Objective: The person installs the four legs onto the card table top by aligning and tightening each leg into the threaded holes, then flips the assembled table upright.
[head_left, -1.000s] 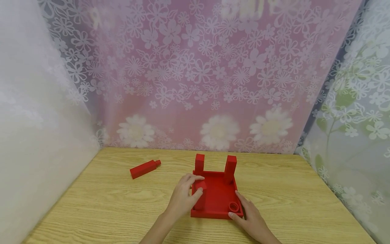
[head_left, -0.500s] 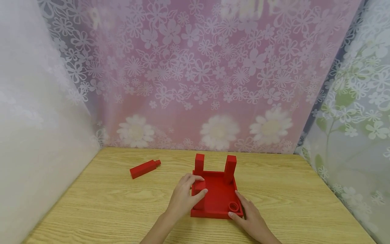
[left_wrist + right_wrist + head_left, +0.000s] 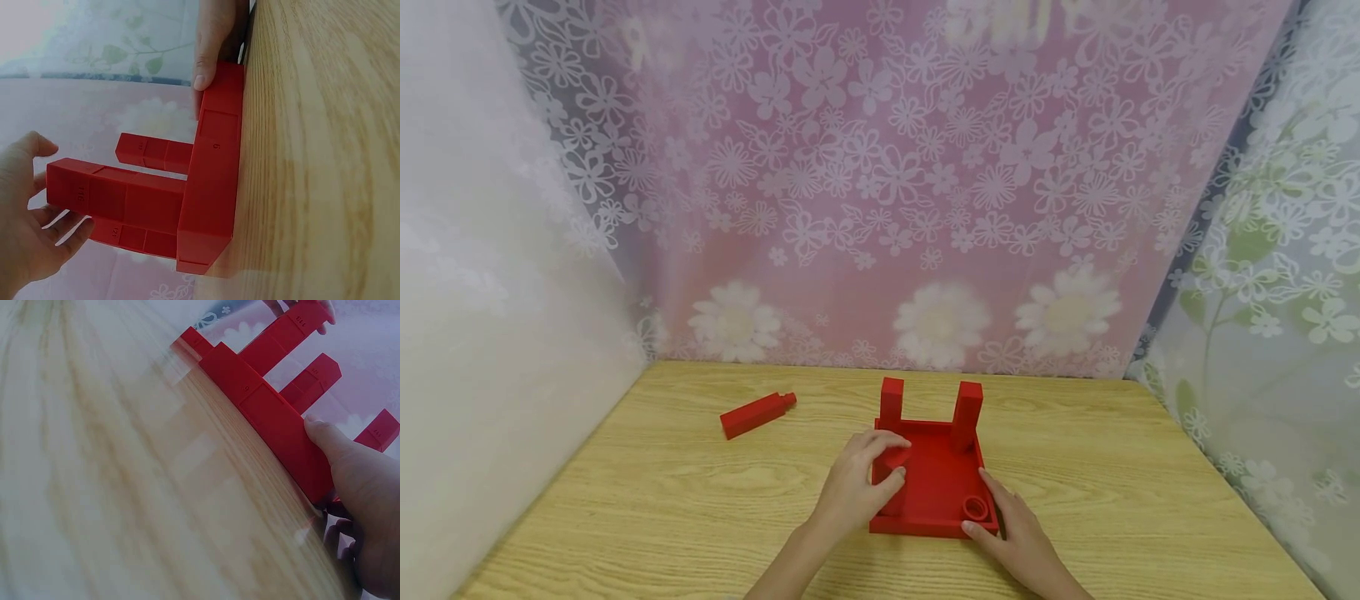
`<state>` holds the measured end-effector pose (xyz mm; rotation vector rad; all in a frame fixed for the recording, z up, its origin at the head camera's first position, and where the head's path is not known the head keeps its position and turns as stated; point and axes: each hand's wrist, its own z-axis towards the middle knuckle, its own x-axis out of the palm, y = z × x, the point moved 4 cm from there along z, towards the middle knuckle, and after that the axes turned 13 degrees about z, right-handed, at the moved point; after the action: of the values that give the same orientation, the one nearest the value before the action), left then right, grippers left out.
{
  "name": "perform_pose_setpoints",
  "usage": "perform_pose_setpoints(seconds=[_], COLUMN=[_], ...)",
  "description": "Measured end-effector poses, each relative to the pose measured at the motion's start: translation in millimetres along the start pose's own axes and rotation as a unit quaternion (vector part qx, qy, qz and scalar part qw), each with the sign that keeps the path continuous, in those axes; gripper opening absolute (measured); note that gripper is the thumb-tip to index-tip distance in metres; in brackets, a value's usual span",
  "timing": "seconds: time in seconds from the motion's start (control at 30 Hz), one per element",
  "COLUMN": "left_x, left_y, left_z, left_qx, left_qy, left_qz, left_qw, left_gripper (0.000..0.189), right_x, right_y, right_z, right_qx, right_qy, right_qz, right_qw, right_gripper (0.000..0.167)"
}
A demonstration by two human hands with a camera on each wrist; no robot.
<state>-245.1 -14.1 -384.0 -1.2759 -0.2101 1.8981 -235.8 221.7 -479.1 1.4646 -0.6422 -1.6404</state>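
A red square base with a raised rim (image 3: 917, 527) lies on the table, three square legs standing up from it. My left hand (image 3: 850, 483) is curled round the top of the near-left leg (image 3: 125, 194), which is partly hidden by it in the head view. In the left wrist view, the fingers lie along that leg's far side and one curved fingertip stands off its end. My right hand (image 3: 1018, 533) grips the base's near-right corner, thumb on the front wall and fingers along the right side. Beside that thumb, a round socket (image 3: 975, 509) shows inside the corner.
A loose red leg (image 3: 752, 417) with a narrower round end lies on the wood-grain table (image 3: 662, 517) at the left. Upright legs stand at the far-left (image 3: 892, 400) and far-right (image 3: 967, 417) corners. Flowered curtains (image 3: 880, 208) hang behind and at the sides.
My left thumb and fingertips shift round the leg's top, and the top's angle changes slightly between frames. The base, the right hand and the loose leg stay where they were.
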Motion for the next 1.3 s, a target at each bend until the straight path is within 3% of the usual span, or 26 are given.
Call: perform_pose_setpoints(seconds=[0.17,0.3,0.8,0.87,1.1,1.3], left_x=[-0.6,-1.7,-2.8,-1.9,-0.5,-1.2], left_y=[1.4,3.3,0.7,1.3,7.7,7.8], left_z=[-0.3,0.1,-0.3,-0.7,-1.1,-0.3], left_qx=[-0.033,-0.05,-0.017,-0.026,-0.103,-0.103], left_qy=[0.005,-0.004,-0.005,-0.004,-0.021,-0.024], left_qz=[0.005,0.002,-0.002,0.003,0.017,0.012], left_qw=[0.9994,0.9987,0.9998,0.9996,0.9943,0.9943], left_gripper=[0.037,0.036,0.026,0.03,0.043,0.041], right_x=[-0.1,-0.2,0.4,0.8,0.5,0.8], right_y=[0.6,0.5,-1.4,-1.5,-0.2,1.6], right_z=[0.0,0.7,-0.6,-0.6,0.3,0.6], right_qx=[-0.002,-0.004,0.01,0.011,0.004,-0.005], right_qy=[-0.002,-0.005,0.0,0.001,-0.003,-0.004], right_qz=[0.001,-0.003,-0.005,-0.004,-0.005,-0.01], right_qw=[1.0,1.0,0.9999,0.9999,1.0,0.9999], right_gripper=[0.082,0.082,0.084,0.084,0.083,0.081])
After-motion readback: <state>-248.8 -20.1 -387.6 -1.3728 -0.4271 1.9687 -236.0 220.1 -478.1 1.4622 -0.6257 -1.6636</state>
